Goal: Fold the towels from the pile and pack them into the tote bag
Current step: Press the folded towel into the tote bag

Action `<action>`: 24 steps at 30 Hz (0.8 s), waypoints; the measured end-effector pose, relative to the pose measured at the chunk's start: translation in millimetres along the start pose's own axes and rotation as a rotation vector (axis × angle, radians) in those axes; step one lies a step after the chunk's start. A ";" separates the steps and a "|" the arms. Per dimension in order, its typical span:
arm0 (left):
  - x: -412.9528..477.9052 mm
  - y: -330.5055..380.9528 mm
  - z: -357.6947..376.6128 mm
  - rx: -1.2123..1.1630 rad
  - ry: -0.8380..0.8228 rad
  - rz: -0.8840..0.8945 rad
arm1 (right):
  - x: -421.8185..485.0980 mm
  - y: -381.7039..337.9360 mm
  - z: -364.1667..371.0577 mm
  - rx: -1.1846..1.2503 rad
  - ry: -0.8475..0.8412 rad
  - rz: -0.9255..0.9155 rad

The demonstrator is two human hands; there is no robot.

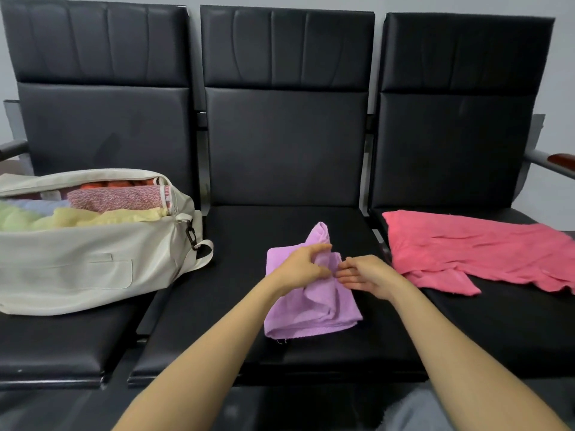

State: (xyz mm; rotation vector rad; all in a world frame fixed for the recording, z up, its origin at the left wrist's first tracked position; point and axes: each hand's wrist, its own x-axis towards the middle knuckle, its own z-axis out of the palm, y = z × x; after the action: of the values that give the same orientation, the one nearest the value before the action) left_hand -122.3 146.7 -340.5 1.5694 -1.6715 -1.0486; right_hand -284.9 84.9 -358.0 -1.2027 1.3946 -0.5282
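**Squaring up the lilac towel**

The left hand (303, 265) pinches a raised fold of the lilac towel (311, 309), which lies half-folded on the middle seat's black padded surface (280, 225). The right hand (367, 275) is loosely open, fingertips at the cloth's edge, holding nothing. To fold well, draw the pinched flap flat across, match the edges and smooth the bunched ridge. The terry looks soft and limp, so it will likely slump. A coral towel (482, 253) lies spread on the right seat. The cream tote bag (77, 265), slouchy and unzipped, holds folded towels (118, 199).
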 end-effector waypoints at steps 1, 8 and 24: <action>0.6 0.8 4.6 -0.091 -0.048 -0.003 | 0.5 0.2 -0.7 0.042 0.013 0.005; -2.4 -9.6 -8.1 -0.162 0.119 -0.086 | 4.5 0.5 3.2 -0.344 0.154 -0.083; -23.9 -55.3 -54.0 0.076 0.326 -0.269 | -10.8 3.3 15.8 -0.495 -0.106 -0.175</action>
State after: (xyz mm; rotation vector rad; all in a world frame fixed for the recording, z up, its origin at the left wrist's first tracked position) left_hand -45.5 163.9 -359.2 1.9378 -1.3188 -0.8074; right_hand -273.6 100.5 -359.7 -1.7362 1.3777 -0.2346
